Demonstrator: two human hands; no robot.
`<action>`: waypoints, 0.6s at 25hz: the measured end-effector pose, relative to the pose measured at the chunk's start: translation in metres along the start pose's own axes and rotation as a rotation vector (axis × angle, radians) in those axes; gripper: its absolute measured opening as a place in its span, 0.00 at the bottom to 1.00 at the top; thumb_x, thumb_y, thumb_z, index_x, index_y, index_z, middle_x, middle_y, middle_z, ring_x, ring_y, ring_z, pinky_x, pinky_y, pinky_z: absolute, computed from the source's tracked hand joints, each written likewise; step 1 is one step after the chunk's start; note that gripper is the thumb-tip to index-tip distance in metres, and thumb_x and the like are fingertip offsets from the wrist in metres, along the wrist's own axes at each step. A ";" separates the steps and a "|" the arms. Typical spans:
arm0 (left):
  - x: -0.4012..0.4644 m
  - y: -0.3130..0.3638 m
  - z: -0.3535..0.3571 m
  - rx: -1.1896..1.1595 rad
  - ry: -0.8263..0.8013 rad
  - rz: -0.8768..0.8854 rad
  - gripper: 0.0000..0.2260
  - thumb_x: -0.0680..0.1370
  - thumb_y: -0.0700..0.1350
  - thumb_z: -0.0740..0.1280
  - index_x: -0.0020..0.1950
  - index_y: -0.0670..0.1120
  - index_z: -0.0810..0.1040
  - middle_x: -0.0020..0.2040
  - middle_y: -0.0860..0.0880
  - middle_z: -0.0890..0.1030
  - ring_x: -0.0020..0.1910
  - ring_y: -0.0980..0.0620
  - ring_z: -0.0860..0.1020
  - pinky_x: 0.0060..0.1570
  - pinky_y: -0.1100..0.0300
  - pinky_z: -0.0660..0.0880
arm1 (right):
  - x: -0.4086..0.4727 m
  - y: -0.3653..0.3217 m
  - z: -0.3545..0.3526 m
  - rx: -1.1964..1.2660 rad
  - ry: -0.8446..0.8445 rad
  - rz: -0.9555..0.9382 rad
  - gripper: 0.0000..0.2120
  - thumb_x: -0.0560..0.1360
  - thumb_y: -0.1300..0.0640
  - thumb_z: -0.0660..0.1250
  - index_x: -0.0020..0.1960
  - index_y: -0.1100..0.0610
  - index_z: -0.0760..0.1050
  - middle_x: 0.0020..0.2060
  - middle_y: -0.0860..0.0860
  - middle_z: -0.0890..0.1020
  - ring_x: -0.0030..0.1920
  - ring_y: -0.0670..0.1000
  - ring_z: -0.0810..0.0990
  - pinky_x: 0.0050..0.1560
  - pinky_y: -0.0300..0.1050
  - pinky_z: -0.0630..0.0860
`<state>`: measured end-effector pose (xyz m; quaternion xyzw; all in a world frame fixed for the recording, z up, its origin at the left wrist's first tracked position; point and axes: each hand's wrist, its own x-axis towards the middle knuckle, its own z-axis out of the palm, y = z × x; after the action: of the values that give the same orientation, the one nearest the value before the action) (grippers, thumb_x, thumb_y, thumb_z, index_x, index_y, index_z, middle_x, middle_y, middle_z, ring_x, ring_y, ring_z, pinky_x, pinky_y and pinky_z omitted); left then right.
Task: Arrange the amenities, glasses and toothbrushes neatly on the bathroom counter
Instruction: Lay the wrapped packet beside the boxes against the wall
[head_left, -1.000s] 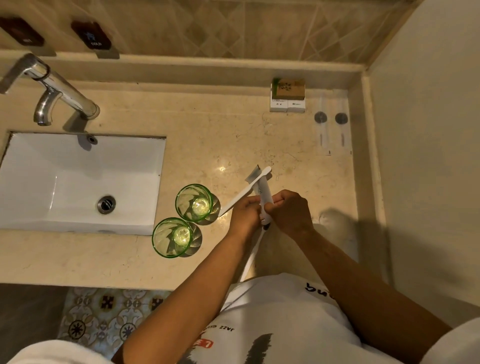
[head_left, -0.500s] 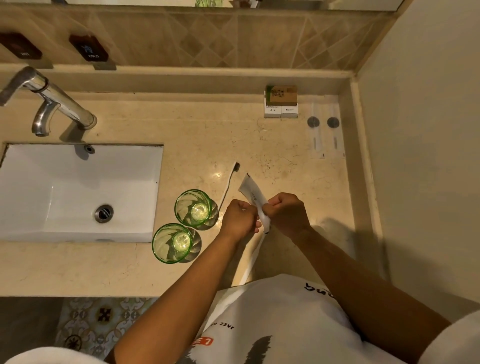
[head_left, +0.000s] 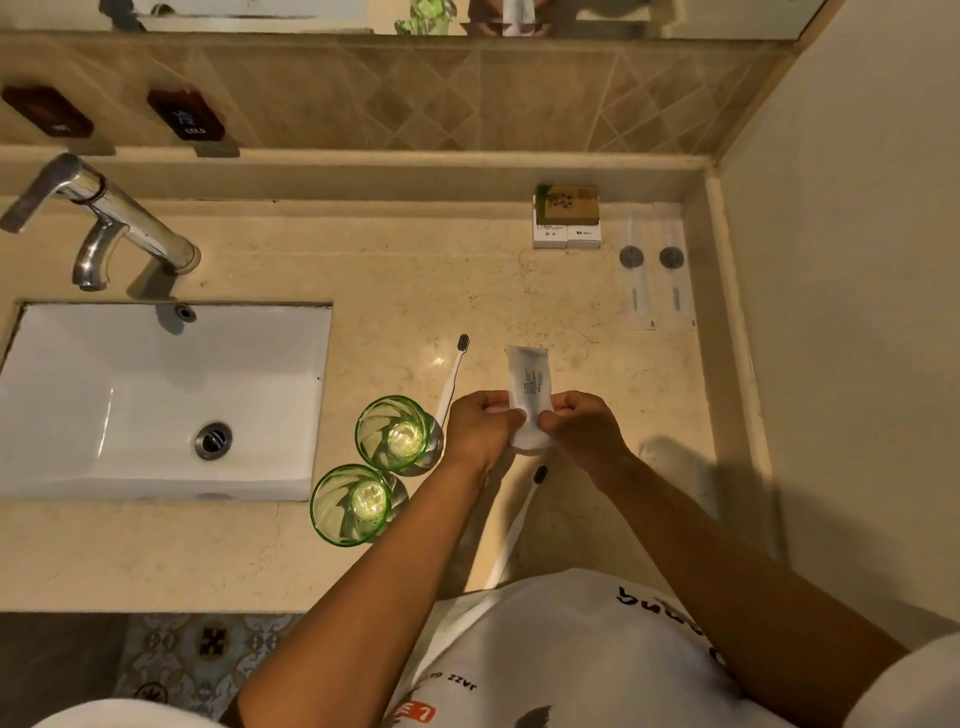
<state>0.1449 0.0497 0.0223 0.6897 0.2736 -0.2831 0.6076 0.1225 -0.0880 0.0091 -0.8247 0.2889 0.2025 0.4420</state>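
light: we see dim, warm yellow | glare: small spot on counter (head_left: 439, 360) at 12 o'clock of center, bright glints in 2 green glasses (head_left: 397, 434) | shadows: soft, cast toward 4 o'clock | edges: wide-angle bending | focus: slightly soft overall

The glossy beige marble desk (head_left: 597, 364) shines. Left of the grip stand two clear green glass tumblers (head_left: 393, 434), smooth and gleaming. Within the grip, a thin white matt plastic wrapper (head_left: 530, 384) crinkles. Far left, the polished metal tap (head_left: 104, 218) glints.
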 end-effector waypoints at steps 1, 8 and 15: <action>0.004 0.006 0.001 0.022 -0.011 0.017 0.12 0.74 0.32 0.70 0.57 0.38 0.83 0.52 0.40 0.86 0.49 0.44 0.85 0.52 0.53 0.82 | 0.004 -0.004 -0.001 -0.014 -0.003 -0.011 0.11 0.74 0.59 0.70 0.54 0.63 0.81 0.52 0.57 0.83 0.52 0.57 0.82 0.50 0.47 0.80; 0.048 0.061 0.006 0.144 0.111 0.028 0.07 0.69 0.37 0.72 0.46 0.44 0.85 0.45 0.43 0.87 0.45 0.45 0.86 0.51 0.47 0.84 | 0.052 -0.055 -0.007 0.058 0.060 -0.114 0.21 0.68 0.51 0.68 0.55 0.65 0.82 0.52 0.61 0.85 0.51 0.60 0.83 0.47 0.47 0.81; 0.109 0.125 0.015 0.300 0.186 0.110 0.07 0.72 0.38 0.72 0.37 0.49 0.80 0.46 0.43 0.86 0.46 0.42 0.85 0.51 0.47 0.83 | 0.127 -0.100 -0.006 0.083 0.127 -0.141 0.15 0.74 0.57 0.71 0.60 0.61 0.80 0.56 0.57 0.84 0.53 0.58 0.83 0.40 0.34 0.73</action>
<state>0.3093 0.0243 0.0277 0.8099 0.2451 -0.2219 0.4845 0.2839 -0.0867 -0.0012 -0.8351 0.2659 0.1061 0.4698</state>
